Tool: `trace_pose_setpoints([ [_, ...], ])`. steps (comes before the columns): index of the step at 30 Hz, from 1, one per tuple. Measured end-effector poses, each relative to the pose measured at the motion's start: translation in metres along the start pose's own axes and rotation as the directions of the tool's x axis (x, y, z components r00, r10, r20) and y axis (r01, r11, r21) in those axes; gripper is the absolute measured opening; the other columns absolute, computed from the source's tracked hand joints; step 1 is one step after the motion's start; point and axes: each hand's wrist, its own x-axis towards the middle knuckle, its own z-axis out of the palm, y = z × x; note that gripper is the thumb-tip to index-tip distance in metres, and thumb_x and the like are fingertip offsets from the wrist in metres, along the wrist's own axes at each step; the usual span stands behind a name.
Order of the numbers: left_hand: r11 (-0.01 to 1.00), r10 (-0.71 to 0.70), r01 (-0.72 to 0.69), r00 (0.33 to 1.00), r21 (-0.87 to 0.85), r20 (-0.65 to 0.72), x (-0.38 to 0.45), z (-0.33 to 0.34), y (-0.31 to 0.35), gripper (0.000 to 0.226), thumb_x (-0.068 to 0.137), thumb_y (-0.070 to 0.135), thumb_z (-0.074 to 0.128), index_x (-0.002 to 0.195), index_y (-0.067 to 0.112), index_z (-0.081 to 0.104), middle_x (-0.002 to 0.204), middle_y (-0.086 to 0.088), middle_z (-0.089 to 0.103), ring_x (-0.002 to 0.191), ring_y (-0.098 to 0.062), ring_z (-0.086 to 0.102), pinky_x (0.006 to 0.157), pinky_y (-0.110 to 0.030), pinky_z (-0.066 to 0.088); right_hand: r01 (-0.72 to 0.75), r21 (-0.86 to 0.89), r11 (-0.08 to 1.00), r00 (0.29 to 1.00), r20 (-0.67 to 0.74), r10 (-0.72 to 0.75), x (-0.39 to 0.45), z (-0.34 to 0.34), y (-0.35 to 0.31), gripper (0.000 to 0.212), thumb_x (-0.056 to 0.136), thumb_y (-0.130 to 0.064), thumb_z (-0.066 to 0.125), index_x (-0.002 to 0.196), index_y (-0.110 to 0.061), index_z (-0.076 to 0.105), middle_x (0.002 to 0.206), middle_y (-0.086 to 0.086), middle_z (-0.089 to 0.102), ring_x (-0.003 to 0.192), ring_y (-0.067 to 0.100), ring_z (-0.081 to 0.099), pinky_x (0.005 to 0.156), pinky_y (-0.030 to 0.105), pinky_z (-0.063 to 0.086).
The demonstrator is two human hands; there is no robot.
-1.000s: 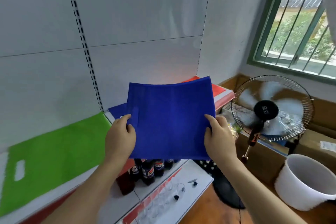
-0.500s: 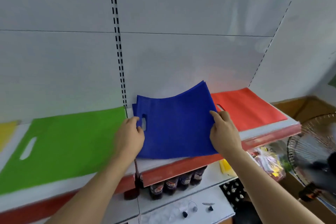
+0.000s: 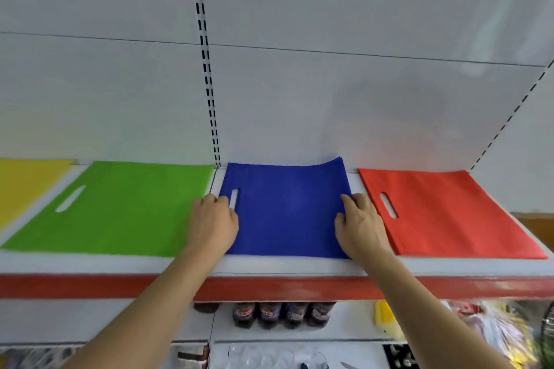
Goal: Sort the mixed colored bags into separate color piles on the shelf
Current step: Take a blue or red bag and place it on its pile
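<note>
The white back panel point(image 3: 329, 84) rises behind the shelf point(image 3: 284, 268), with a slotted black upright point(image 3: 207, 69) running down it to end just above the blue bag's far left corner. The shelf is white with a red front strip point(image 3: 269, 287), and all the bags lie flat on it in a row.

Taking the blue bag point(image 3: 287, 210) as the landmark: it lies in the middle of the shelf, its handle slot at its left edge and its far right corner curling up off the surface against the panel. Just to its left lies the green bag point(image 3: 120, 213), the two nearly touching. Beyond the green one, at the picture's left edge, is the yellow bag point(image 3: 21, 186). To the blue bag's right, a narrow strip of bare shelf apart, lies the red bag point(image 3: 443, 213).

The left hand point(image 3: 214, 223) rests on the blue bag's left edge beside the slot, fingers curled over that edge. The right hand point(image 3: 361, 226) is at its right edge, thumb on top and fingers bent, pinching the edge.

Below the blue bag, under the shelf, stands a row of dark bottles point(image 3: 284, 313); right of them is a yellow packet point(image 3: 385, 316).
</note>
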Motion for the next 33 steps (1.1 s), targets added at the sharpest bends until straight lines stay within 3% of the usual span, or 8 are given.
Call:
trace_pose_setpoints([
  [2,0.999,-0.001,0.002,1.0,0.046,-0.011,-0.002,-0.002,0.005,0.025,0.103,0.026,0.052,0.099,0.01,0.071,0.093,-0.007,0.067,0.079,-0.022,0.047,0.082,-0.039,0.044,0.028,-0.037,0.999,0.999,0.038,-0.027,0.0,0.003,0.002,0.056,0.104,-0.038,0.047,0.153,-0.01,0.047,0.149,0.01,0.048,0.134,0.031,0.048,0.111,0.045,0.045],
  [4,0.997,-0.014,0.013,1.0,0.073,0.012,-0.002,-0.002,0.007,0.025,0.104,0.026,0.05,0.104,0.011,0.07,0.099,-0.007,0.069,0.086,-0.024,0.054,0.085,-0.038,0.044,0.028,-0.077,0.997,0.997,0.074,-0.022,0.001,0.006,0.002,0.059,0.104,-0.047,0.041,0.15,-0.012,0.048,0.154,0.011,0.044,0.14,0.031,0.043,0.117,0.044,0.039],
  [7,0.99,-0.016,0.009,0.999,0.137,0.052,0.0,-0.003,0.007,0.025,0.105,0.025,0.049,0.114,0.012,0.069,0.109,-0.007,0.07,0.097,-0.026,0.059,0.089,-0.036,0.044,0.051,-0.126,0.991,0.992,0.118,-0.036,0.001,0.009,0.002,0.059,0.105,-0.051,0.034,0.142,-0.011,0.054,0.16,0.016,0.036,0.145,0.034,0.036,0.121,0.045,0.033],
  [14,0.988,-0.05,0.046,0.999,0.149,0.021,-0.004,-0.008,0.005,0.035,0.103,0.035,0.049,0.127,0.013,0.065,0.12,-0.007,0.065,0.106,-0.026,0.056,0.094,-0.039,0.049,0.047,-0.154,0.987,0.987,0.16,-0.022,0.002,0.002,-0.007,0.075,0.105,-0.062,0.03,0.156,-0.009,0.04,0.174,0.019,0.001,0.16,0.04,0.004,0.128,0.05,0.02],
  [20,0.977,-0.075,0.088,0.994,0.192,-0.074,-0.016,-0.038,-0.009,0.055,0.103,0.049,0.044,0.146,0.017,0.055,0.15,-0.01,0.051,0.141,-0.033,0.042,0.114,-0.05,0.041,0.185,-0.138,0.973,0.983,0.048,-0.18,0.0,-0.014,-0.035,0.079,0.106,-0.062,0.026,0.168,-0.013,0.016,0.176,0.013,0.0,0.163,0.032,-0.004,0.131,0.048,0.015],
  [25,0.973,-0.13,0.146,0.987,0.181,-0.098,-0.037,-0.068,-0.044,0.072,0.103,0.063,0.031,0.159,0.018,0.04,0.166,-0.013,0.035,0.155,-0.035,0.027,0.127,-0.054,0.025,0.346,-0.152,0.926,0.937,0.015,-0.348,-0.02,-0.018,-0.101,0.077,0.106,-0.063,0.022,0.167,-0.017,0.019,0.176,0.012,0.003,0.163,0.031,-0.004,0.132,0.048,0.012],
  [33,0.961,-0.181,0.21,0.969,0.177,-0.168,-0.096,-0.132,-0.155,0.077,0.1,0.066,0.034,0.159,0.018,0.04,0.168,-0.013,0.032,0.157,-0.035,0.02,0.126,-0.055,0.02,0.474,-0.105,0.874,0.878,-0.017,-0.479,-0.079,-0.006,-0.246,0.081,0.104,-0.067,0.023,0.164,-0.015,0.03,0.174,0.014,0.016,0.162,0.032,0.008,0.13,0.051,0.017],
])
